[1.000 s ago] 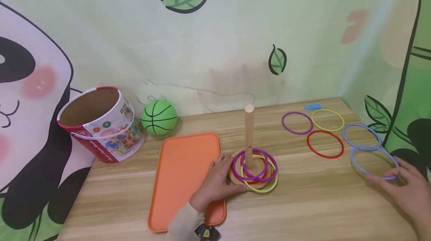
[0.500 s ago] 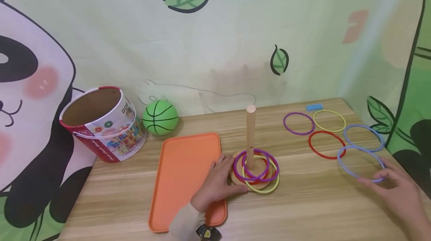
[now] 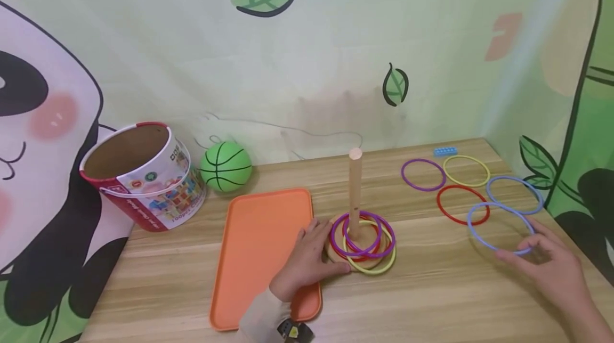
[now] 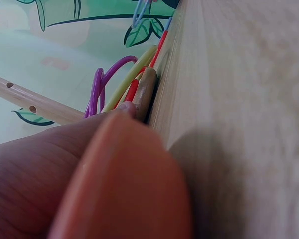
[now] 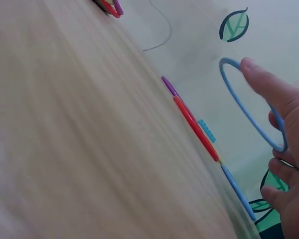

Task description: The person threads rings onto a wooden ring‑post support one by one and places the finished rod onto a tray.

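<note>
My right hand (image 3: 551, 263) pinches a thin blue ring (image 3: 494, 204) between thumb and fingers. In the right wrist view this blue ring (image 5: 250, 119) is tilted and up off the table. My left hand (image 3: 307, 258) holds the round base of a wooden ring-toss stand, its thumb at the front edge and its fingers at the left side. The stand's upright post (image 3: 355, 188) carries several overlapping rings at its foot, among them purple rings (image 3: 394, 236), a red one and a yellow ring (image 3: 376, 272). In the left wrist view an orange edge hides much of the hand.
Loose rings lie at the back right: purple (image 3: 403, 175), yellow (image 3: 466, 156), red (image 3: 462, 187) and blue (image 3: 515, 177). A small blue brick (image 3: 445, 151) is behind them. Under my left forearm lies an orange tray (image 3: 259, 258); a green ball (image 3: 226, 166) and bucket (image 3: 158, 194) stand beyond.
My right hand has moved left with the blue ring, which now overlaps the loose red ring in the head view. The left hand stays at the stand's base.
</note>
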Tool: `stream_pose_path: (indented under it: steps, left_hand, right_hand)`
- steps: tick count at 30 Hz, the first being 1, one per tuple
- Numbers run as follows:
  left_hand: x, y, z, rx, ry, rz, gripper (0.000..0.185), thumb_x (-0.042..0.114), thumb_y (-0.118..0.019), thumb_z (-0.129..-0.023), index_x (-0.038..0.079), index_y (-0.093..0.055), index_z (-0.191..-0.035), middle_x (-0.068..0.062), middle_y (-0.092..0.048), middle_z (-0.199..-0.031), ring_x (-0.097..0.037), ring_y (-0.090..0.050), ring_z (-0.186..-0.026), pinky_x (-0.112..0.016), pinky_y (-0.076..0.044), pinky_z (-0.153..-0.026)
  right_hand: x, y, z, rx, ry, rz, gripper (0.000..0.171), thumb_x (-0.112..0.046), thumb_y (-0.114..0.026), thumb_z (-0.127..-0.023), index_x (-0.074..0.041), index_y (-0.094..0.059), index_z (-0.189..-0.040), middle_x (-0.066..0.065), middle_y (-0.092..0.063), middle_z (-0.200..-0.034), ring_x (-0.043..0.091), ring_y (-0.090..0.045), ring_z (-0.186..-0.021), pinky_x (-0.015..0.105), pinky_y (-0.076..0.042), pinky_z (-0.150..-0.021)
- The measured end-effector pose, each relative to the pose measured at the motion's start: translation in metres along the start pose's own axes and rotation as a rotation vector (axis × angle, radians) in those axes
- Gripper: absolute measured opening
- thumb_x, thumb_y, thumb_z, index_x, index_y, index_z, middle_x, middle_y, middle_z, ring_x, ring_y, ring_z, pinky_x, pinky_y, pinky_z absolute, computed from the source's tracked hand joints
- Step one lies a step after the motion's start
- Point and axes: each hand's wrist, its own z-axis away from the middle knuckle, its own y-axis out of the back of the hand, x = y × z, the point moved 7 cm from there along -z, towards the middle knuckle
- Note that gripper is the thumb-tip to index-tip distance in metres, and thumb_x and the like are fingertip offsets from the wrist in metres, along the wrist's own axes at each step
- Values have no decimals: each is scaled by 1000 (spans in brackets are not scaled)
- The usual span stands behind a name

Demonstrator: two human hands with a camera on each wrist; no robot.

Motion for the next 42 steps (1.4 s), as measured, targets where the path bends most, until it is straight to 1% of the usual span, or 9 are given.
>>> stream_pose_path:
  steps: [3,7,11,17,19,22,26,37,42]
  left_hand:
    - [0,0,1,-5,1,-7,108,54,-86,-83,2,-36,-163,-18,-37,-167,-42,-13,-161,-68,-8,-124]
    - [1,0,1,-12,1,-6,108,55,-85,-83,3,-35,-164,-18,-36,-168,-42,-12,-161,-68,-8,-124]
    - [1,2,1,-8,0,0,108,55,-86,-83,2,-36,-163,-19,-36,-167,-43,-13,-160,-68,-8,-124]
    - [0,2,1,-3,4,-2,108,53,-87,-83,3,-36,-164,-18,-36,-167,-42,-12,-161,-67,-7,-125]
    - [-1,1,1,-6,9,-5,108,53,-87,-83,3,-36,-164,-18,-36,-168,-42,-13,-161,-67,-7,-125]
    - [-1,0,2,-16,15,-6,108,55,-86,-84,4,-35,-164,-17,-36,-168,-41,-11,-161,-67,-7,-125]
    - [-1,0,1,-13,11,-4,107,55,-85,-84,4,-35,-164,-17,-35,-168,-41,-11,-161,-66,-6,-125]
    - [0,1,0,-5,16,-8,108,55,-86,-83,4,-37,-163,-15,-36,-169,-41,-12,-161,-66,-7,-126]
    - [-1,1,0,-5,15,-2,108,55,-86,-83,4,-36,-164,-15,-36,-169,-40,-12,-161,-66,-7,-126]
  right_hand:
    - [-5,2,-2,14,30,-37,33,-9,-93,-80,1,-62,-88,-26,-42,-158,-19,-33,-127,5,-19,-110]
    - [-12,5,-4,29,76,-55,32,-2,-92,-79,0,-61,-85,-25,-44,-156,-16,-32,-134,11,-15,-116]
    - [-18,7,-6,33,71,-60,32,-4,-92,-80,0,-61,-86,-28,-43,-155,-16,-29,-137,16,-12,-119]
    - [-28,8,-11,28,77,-40,33,-6,-93,-80,-1,-60,-87,-24,-43,-157,-18,-35,-127,7,-21,-112]
    - [-30,8,-13,22,81,-39,33,-6,-93,-80,-1,-60,-87,-24,-43,-157,-17,-37,-125,7,-23,-112]
    - [-33,9,-15,22,91,-24,34,-6,-93,-79,-1,-60,-87,-26,-42,-157,-16,-35,-127,13,-19,-116]
    - [-39,9,-20,18,112,-17,35,-8,-93,-79,-2,-60,-88,-26,-42,-158,-13,-31,-134,14,-19,-116]
    - [-67,10,-34,33,210,-109,36,9,-91,-74,2,-57,-85,-16,-51,-156,-7,-40,-138,11,-28,-113]
    - [-79,12,-40,34,250,-110,40,12,-92,-69,1,-57,-84,-10,-53,-156,-7,-42,-138,2,-32,-104]
